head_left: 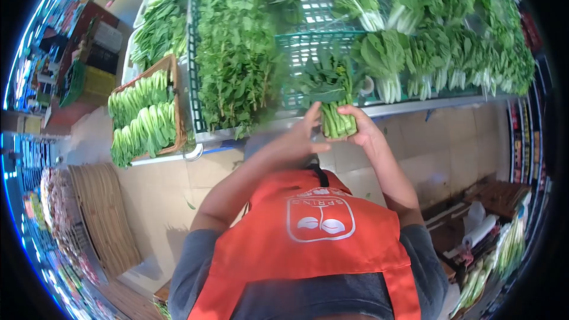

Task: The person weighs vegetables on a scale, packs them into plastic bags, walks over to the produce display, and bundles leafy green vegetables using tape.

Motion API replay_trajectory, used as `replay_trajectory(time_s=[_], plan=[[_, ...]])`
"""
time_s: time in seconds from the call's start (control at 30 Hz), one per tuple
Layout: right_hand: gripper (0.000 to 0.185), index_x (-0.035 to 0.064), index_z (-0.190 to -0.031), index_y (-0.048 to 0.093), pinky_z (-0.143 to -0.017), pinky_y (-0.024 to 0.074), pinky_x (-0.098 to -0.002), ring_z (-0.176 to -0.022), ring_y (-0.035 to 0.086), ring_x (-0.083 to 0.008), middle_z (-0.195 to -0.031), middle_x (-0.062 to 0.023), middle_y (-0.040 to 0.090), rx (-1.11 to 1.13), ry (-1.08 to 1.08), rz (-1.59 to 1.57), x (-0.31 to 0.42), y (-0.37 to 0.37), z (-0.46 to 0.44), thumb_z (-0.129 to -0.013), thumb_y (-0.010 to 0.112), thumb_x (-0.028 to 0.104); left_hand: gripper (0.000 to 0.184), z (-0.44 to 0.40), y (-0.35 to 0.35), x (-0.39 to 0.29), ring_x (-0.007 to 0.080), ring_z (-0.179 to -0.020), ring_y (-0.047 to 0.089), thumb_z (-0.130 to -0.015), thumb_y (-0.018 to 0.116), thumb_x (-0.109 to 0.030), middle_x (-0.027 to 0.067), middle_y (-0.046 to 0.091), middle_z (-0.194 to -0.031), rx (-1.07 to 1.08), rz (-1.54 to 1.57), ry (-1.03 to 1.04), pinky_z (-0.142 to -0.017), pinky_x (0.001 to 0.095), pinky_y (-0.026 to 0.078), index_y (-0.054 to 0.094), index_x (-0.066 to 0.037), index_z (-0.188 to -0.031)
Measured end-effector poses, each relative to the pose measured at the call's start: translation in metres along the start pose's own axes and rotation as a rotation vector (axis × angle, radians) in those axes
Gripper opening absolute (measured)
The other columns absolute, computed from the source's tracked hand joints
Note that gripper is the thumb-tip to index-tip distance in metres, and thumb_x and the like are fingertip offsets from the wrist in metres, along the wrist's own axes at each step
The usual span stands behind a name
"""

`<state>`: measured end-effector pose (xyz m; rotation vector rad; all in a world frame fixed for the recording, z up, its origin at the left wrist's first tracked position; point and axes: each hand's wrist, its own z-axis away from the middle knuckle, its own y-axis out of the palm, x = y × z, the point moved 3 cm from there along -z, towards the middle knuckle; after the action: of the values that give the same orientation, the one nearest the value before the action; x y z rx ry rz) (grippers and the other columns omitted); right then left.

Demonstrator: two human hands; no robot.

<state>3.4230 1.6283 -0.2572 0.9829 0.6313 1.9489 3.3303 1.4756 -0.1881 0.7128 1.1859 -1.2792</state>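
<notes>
A bunch of leafy greens [338, 120], with thick pale-green stems and dark leaves, is upright at the front edge of the vegetable display. My right hand [360, 127] is wrapped round its stems from the right, thumb in front. On the other side, my left hand [305, 129] is slightly blurred, its fingers apart and beside the stems. Whether its fingertips touch them I cannot tell. Behind the bunch is a green plastic crate [317, 44], with its slatted bottom showing. A small white roll [367, 86] lies just right of the leaves.
Bushy leafy herbs [234, 59] fill a crate on the left. Bok choy [388, 65] with white stems lines the right. A wicker basket [176, 104] holds more greens at far left. The metal display edge [403, 107] runs in front, above a tiled floor [415, 142].
</notes>
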Motion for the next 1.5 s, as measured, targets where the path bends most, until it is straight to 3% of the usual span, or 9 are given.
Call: replay_trajectory(time_s=[0.2,0.33,0.6,0.63,0.83,0.97,1.07,1.37,1.5], plan=[[0.047,0.004,-0.117,0.049,-0.082,0.0486,-0.0531,-0.095,0.06,-0.0336,-0.107,-0.0178,0.059,0.101,0.143,-0.021,-0.018,0.01,0.019,-0.081,0.055,0.034,0.071,0.012,0.001,-0.04,0.0314,-0.128,0.034,-0.068,0.069,-0.029,0.0167,0.038,-0.133,-0.194,-1.122,0.712,-0.102,0.0461,0.027,0.039,-0.007,-0.128],[0.059,0.0057,-0.128,0.04,-0.089,0.0479,-0.0429,-0.11,0.055,-0.0246,-0.122,-0.0134,0.053,0.321,0.279,0.178,-0.031,0.036,0.049,-0.093,0.028,0.051,0.064,-0.005,-0.001,-0.042,0.0306,-0.123,0.041,-0.071,0.064,-0.027,0.0163,0.046,-0.128,0.12,-0.918,0.901,-0.103,0.0467,0.024,0.042,-0.008,-0.128],[0.094,0.0115,-0.133,0.036,-0.068,0.0547,-0.0453,-0.084,0.063,-0.0391,-0.112,-0.0316,0.053,0.673,0.54,-0.451,-0.069,0.037,0.078,-0.072,0.019,0.082,0.082,0.006,0.017,-0.016,0.0241,-0.105,0.053,-0.055,0.077,-0.019,0.0097,0.056,-0.111,0.279,-0.072,0.422,-0.094,0.0379,0.038,0.041,-0.007,-0.127],[0.099,0.0102,-0.134,0.034,-0.064,0.055,-0.0375,-0.074,0.065,-0.0383,-0.109,-0.038,0.051,0.45,0.564,-0.448,-0.069,0.043,0.085,-0.07,0.019,0.084,0.077,0.008,0.021,-0.011,0.0183,-0.107,0.051,-0.055,0.077,-0.014,0.0075,0.055,-0.113,0.339,0.266,0.11,-0.094,0.0336,0.039,0.044,-0.005,-0.124],[0.104,-0.0095,-0.108,0.053,-0.059,0.0519,-0.0275,-0.053,0.06,-0.0228,-0.08,-0.0202,0.064,-0.125,0.279,0.367,-0.055,0.024,0.093,-0.076,0.013,0.08,0.073,-0.004,0.021,0.042,0.0178,-0.11,0.049,-0.06,0.074,-0.012,0.0066,0.052,-0.117,0.209,0.658,-0.038,-0.094,0.0313,0.038,0.042,-0.003,-0.125],[0.088,-0.0054,-0.137,0.02,-0.085,0.0431,-0.0267,-0.104,0.051,-0.0181,-0.119,-0.0151,0.046,-0.471,-0.728,1.061,-0.039,0.015,0.063,-0.075,0.072,0.029,0.062,-0.026,0.036,0.076,0.0177,-0.101,0.055,-0.068,0.068,-0.011,0.0086,0.055,-0.113,0.236,0.7,-0.104,-0.087,0.0309,0.044,0.043,-0.002,-0.124],[0.079,-0.0043,-0.135,0.024,-0.089,0.0415,-0.0274,-0.107,0.051,-0.0211,-0.12,-0.0132,0.049,-0.438,-0.501,0.438,-0.062,-0.003,0.028,-0.077,0.068,0.027,0.047,-0.039,0.07,0.077,0.0167,-0.095,0.057,-0.073,0.067,-0.015,0.0094,0.059,-0.103,0.205,0.685,-0.136,-0.082,0.0307,0.046,0.051,0.0,-0.115],[0.056,0.0015,-0.123,0.045,-0.089,0.043,-0.028,-0.1,0.056,-0.0178,-0.108,-0.0092,0.057,-0.241,0.315,0.23,-0.102,-0.096,-0.068,-0.077,0.067,0.024,0.033,-0.06,0.098,0.211,0.0222,-0.077,0.064,-0.079,0.065,-0.023,0.0114,0.065,-0.087,0.195,1.087,-0.609,-0.072,0.031,0.052,0.06,0.001,-0.1],[0.044,0.0017,-0.104,0.06,-0.077,0.0487,-0.0267,-0.085,0.061,-0.0148,-0.095,-0.0075,0.062,-0.417,-0.185,0.316,-0.118,-0.085,-0.053,-0.072,0.072,0.03,0.03,-0.049,0.107,0.207,0.0196,-0.074,0.064,-0.079,0.065,-0.02,0.0097,0.065,-0.085,-0.151,0.788,-0.328,-0.07,0.0297,0.051,0.061,0.001,-0.1]])
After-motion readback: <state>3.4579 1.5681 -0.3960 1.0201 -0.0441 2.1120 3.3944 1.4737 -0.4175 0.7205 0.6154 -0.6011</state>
